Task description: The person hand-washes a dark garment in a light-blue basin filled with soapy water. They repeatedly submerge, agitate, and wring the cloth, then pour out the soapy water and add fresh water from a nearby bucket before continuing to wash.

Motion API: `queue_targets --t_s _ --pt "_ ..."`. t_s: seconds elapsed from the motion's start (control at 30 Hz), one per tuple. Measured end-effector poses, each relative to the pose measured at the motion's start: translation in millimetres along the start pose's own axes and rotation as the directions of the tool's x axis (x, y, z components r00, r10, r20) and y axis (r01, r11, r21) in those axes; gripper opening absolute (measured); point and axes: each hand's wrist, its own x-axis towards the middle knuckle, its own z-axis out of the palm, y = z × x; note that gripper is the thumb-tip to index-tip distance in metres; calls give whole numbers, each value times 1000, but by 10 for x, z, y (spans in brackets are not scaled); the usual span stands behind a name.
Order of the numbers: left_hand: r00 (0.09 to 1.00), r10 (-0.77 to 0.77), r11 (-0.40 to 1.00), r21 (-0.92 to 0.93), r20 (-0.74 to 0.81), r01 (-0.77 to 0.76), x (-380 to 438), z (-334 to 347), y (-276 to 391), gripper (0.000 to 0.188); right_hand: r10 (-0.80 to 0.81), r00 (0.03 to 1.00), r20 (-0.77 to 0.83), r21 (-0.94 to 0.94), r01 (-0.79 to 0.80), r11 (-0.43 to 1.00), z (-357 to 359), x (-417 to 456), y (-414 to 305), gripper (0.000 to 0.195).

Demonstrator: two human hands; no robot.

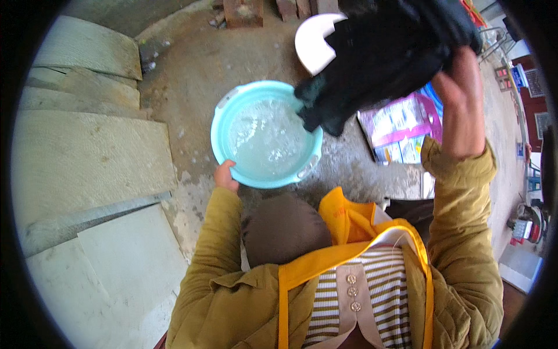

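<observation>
A light turquoise plastic basin (220, 148) stands on the floor before me, holding cloudy, sudsy water (270, 135). My left hand (226, 176) grips its near left rim, with the thumb over the edge. On the right, my right hand (460, 96) is raised and holds up a bunched black cloth item (383, 61), possibly a garment. The fingers are hidden behind the dark fabric. Its lower end hangs over the basin's right rim and looks wet. Whether it touches the rim, I cannot tell.
Beyond the basin, a white round object (309, 43) is partly covered by the black cloth. A purple printed bag (401, 122) lies to the right on the concrete floor (187, 74). Stone-like slabs (96, 157) line the left side. Bricks (244, 12) stand at the far edge.
</observation>
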Motion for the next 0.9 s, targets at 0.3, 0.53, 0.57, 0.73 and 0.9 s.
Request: queue_targets --t_s 0.3,0.53,0.57,0.73,0.9 --pt "976 182 983 -47 123 -177 -142 523 1018 34 111 985 134 67 -121 990 -471 -5 157 23" --pt "708 706 614 486 16 -622 -6 1014 1806 13 98 993 64 102 -105 989 -546 33 118 22" --pt "621 781 475 574 75 -667 -14 1067 1895 10 109 994 30 106 -112 988 -549 35 113 23" --pt "71 939 -277 865 335 -418 -87 1141 2228 12 98 993 67 81 -104 991 -556 34 146 24" --pt "-92 821 -567 786 563 -247 -130 964 2324 16 118 987 110 64 -126 990 -503 35 255 25"
